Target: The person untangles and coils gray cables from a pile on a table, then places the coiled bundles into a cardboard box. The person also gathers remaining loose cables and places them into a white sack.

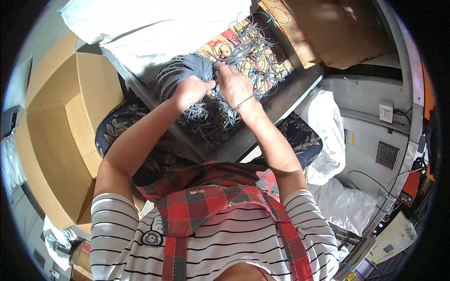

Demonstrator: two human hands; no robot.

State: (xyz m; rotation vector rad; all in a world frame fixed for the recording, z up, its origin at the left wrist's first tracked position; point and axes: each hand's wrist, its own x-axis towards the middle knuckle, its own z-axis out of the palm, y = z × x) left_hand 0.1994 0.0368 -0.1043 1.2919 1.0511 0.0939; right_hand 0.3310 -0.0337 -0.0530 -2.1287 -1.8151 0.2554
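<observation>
A thick coiled bundle of grey plastic or rubber rings [182,68] lies at the upper middle, on a dark metal-edged table [242,144]. My left hand [194,89] is closed on the near right side of this bundle, its thumb pointing right. Close beside it, my right hand [233,84] has bent fingers around a small dark piece that I cannot make out. A tangled heap of thin grey loops and scraps [258,52] spreads right of and below my hands, over printed yellow-and-red cardboard [225,35]. The fingertips of both hands are partly hidden.
A large open cardboard box [52,140] stands at the left. White sheeting [151,45] covers the table's far left. White plastic bags [325,133] lie at the right, by a grey machine panel with a socket [386,111]. Brown cardboard [341,31] stands at the upper right.
</observation>
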